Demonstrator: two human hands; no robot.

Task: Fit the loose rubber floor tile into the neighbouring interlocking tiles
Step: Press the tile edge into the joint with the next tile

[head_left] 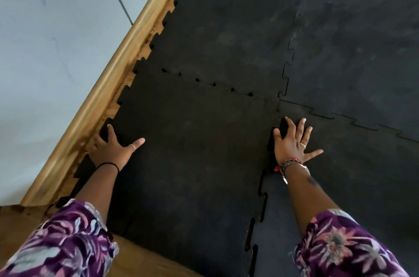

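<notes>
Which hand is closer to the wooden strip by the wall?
Left. The left hand rests right beside the wooden strip, on the loose tile; the right hand is across the tile.

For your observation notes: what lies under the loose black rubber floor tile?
Brown wooden floor shows past the loose black rubber floor tile's near and wall-side edges. Directly beneath is covered, so unseen.

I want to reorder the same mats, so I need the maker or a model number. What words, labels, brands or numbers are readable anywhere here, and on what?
None: no text, brand, number or sign is readable in this view.
Loose rubber floor tile: plain dark surface, no visible marking.
Neighbouring tiles: only scuffs and dust, no print.
Wooden skirting and wall: unmarked.
Wristwatch on the right hand: too small to read.
</notes>
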